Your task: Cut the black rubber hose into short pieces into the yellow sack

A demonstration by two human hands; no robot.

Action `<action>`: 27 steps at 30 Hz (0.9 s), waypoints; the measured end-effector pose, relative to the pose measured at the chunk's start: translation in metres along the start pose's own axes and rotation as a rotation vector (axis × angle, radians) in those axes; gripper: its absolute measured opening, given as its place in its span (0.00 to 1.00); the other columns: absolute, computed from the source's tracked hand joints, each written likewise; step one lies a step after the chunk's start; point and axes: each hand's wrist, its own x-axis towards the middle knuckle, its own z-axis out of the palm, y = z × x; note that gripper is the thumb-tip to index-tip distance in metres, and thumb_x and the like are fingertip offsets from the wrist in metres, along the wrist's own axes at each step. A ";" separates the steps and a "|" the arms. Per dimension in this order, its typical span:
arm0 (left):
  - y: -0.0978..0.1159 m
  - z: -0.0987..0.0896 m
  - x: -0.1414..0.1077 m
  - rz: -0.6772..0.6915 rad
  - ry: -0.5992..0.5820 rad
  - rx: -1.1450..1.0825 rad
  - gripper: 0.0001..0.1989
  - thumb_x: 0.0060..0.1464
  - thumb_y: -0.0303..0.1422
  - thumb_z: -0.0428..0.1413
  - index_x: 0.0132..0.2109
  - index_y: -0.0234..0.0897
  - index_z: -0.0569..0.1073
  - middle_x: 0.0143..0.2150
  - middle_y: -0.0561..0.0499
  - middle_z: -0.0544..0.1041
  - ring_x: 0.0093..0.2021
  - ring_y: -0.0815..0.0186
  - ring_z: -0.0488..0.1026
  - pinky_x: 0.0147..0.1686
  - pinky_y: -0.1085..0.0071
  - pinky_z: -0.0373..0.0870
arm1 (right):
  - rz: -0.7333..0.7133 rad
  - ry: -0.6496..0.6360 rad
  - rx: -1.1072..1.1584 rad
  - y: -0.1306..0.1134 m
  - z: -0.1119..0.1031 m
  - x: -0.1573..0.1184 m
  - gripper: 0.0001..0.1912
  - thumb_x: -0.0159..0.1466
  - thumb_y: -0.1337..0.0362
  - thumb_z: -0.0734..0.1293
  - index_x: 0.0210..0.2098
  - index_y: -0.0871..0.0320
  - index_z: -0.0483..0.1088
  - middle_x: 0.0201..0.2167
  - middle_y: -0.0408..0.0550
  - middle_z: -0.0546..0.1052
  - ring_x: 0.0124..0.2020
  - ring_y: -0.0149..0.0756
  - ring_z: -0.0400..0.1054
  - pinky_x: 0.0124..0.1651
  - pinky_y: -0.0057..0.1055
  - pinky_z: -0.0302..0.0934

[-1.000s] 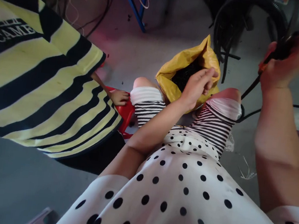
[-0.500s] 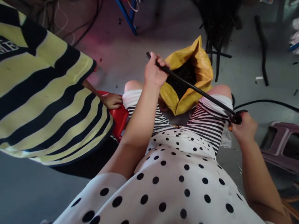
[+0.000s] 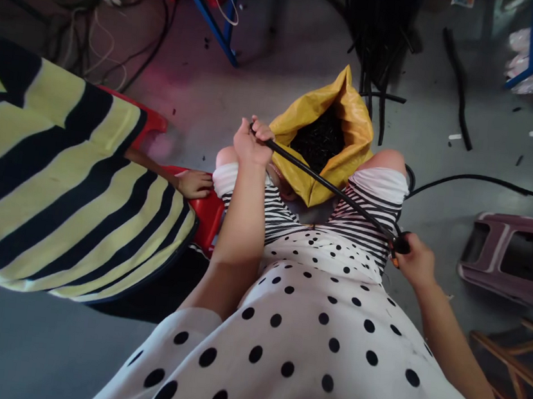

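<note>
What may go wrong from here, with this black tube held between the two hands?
The black tube runs from the left hand to the right hand, over the near edge of the yellow sack; if one grip slips, its end might flick away. Something orange shows at the right hand; if it is sharp, which I cannot tell, it might cut. A thin black length beside the right knee might snag.

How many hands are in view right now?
3: the left hand gripping one end of the black tube, the right hand near its other end, and a co-worker's hand on the red stool. The co-worker's other hand isn't visible.
</note>
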 end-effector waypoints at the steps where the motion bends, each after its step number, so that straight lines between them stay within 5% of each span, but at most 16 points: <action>1: 0.001 0.002 -0.006 -0.008 -0.017 -0.008 0.22 0.79 0.46 0.46 0.36 0.44 0.73 0.20 0.58 0.61 0.19 0.71 0.57 0.23 0.73 0.60 | 0.021 -0.034 0.052 -0.003 -0.003 -0.001 0.19 0.60 0.42 0.70 0.33 0.50 0.66 0.28 0.54 0.79 0.29 0.49 0.73 0.33 0.40 0.61; 7: 0.002 0.024 -0.058 -0.059 -0.122 0.009 0.21 0.75 0.51 0.51 0.39 0.44 0.76 0.18 0.60 0.55 0.16 0.73 0.47 0.16 0.73 0.49 | 0.031 -0.306 0.582 -0.039 -0.040 0.025 0.35 0.47 0.40 0.84 0.39 0.49 0.65 0.44 0.56 0.85 0.46 0.55 0.80 0.50 0.47 0.74; 11: 0.003 0.032 -0.072 -0.021 -0.134 0.066 0.24 0.78 0.48 0.49 0.34 0.42 0.73 0.18 0.60 0.52 0.14 0.75 0.45 0.14 0.74 0.43 | -0.121 -0.863 0.534 -0.064 -0.068 0.066 0.31 0.45 0.45 0.86 0.39 0.51 0.72 0.42 0.54 0.84 0.45 0.54 0.79 0.47 0.45 0.75; 13: 0.004 0.031 -0.072 0.049 -0.106 0.095 0.23 0.79 0.45 0.48 0.33 0.41 0.70 0.19 0.60 0.51 0.14 0.75 0.45 0.14 0.74 0.44 | -0.171 -1.033 0.537 -0.080 -0.070 0.081 0.33 0.44 0.41 0.86 0.38 0.52 0.74 0.40 0.54 0.83 0.45 0.55 0.79 0.46 0.45 0.74; 16: 0.003 0.030 -0.074 0.177 -0.083 0.088 0.20 0.79 0.38 0.48 0.34 0.41 0.69 0.20 0.60 0.52 0.15 0.75 0.46 0.15 0.75 0.44 | -0.169 -0.858 0.705 -0.121 -0.045 0.088 0.36 0.44 0.36 0.84 0.39 0.52 0.73 0.43 0.55 0.82 0.48 0.53 0.77 0.51 0.47 0.73; 19: -0.007 0.036 -0.083 0.214 -0.085 0.079 0.17 0.77 0.36 0.49 0.35 0.42 0.68 0.20 0.60 0.54 0.15 0.74 0.48 0.17 0.73 0.46 | -0.155 -0.394 0.793 -0.175 0.009 0.086 0.35 0.46 0.37 0.84 0.39 0.51 0.70 0.40 0.49 0.79 0.45 0.47 0.73 0.51 0.43 0.70; 23: -0.028 0.042 -0.097 0.168 -0.087 0.129 0.14 0.74 0.42 0.56 0.38 0.43 0.70 0.23 0.59 0.64 0.18 0.73 0.59 0.22 0.73 0.58 | -0.092 -0.245 0.885 -0.220 0.081 0.083 0.33 0.52 0.37 0.81 0.33 0.51 0.62 0.30 0.41 0.68 0.34 0.37 0.62 0.40 0.36 0.63; 27: -0.062 0.024 -0.100 0.076 -0.108 0.268 0.17 0.75 0.47 0.54 0.42 0.40 0.74 0.29 0.55 0.74 0.26 0.71 0.71 0.31 0.74 0.69 | 0.008 -0.133 0.974 -0.220 0.120 0.084 0.36 0.50 0.40 0.82 0.31 0.50 0.56 0.28 0.38 0.63 0.32 0.34 0.57 0.35 0.33 0.57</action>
